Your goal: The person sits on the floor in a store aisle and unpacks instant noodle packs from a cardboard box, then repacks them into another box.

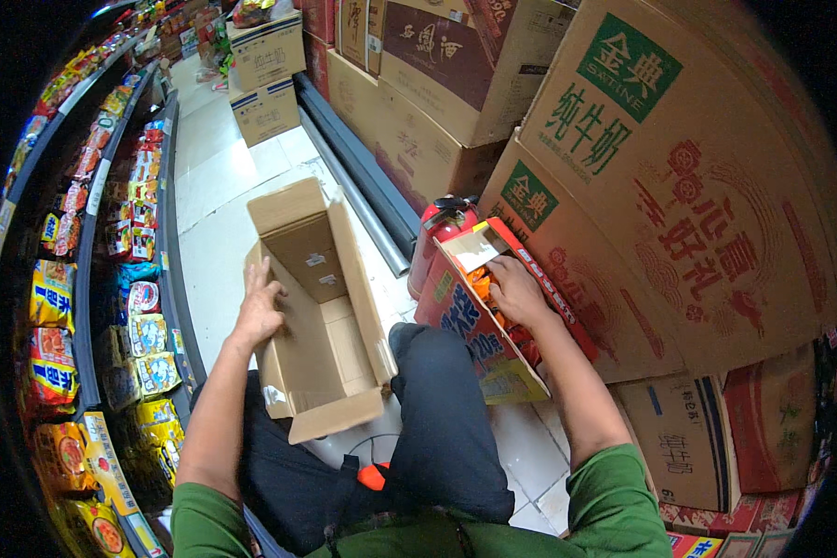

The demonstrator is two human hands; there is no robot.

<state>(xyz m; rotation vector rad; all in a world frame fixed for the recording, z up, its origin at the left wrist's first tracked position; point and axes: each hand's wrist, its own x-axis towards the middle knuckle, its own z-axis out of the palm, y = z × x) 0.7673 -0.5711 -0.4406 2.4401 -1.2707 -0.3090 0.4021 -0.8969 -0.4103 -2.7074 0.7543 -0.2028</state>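
Note:
An open cardboard box (345, 342) with nothing in it stands on the floor before me, between my knees, its flaps spread. My left hand (259, 303) grips the upper edge of its left wall. To the right, a red printed carton (453, 307) with an open top leans against stacked boxes. Orange snack packets (483, 286) lie inside it. My right hand (516, 289) reaches into this carton at the packets; its fingertips are partly hidden, so whether it holds one cannot be seen.
A red fire extinguisher (436, 240) stands behind the red carton. Shelves of packaged noodles (146, 335) run along the left. Large milk cartons (669, 202) are stacked at the right. A metal pipe (356, 199) lies on the tiled floor (209, 195), with two stacked boxes (265, 87) farther off.

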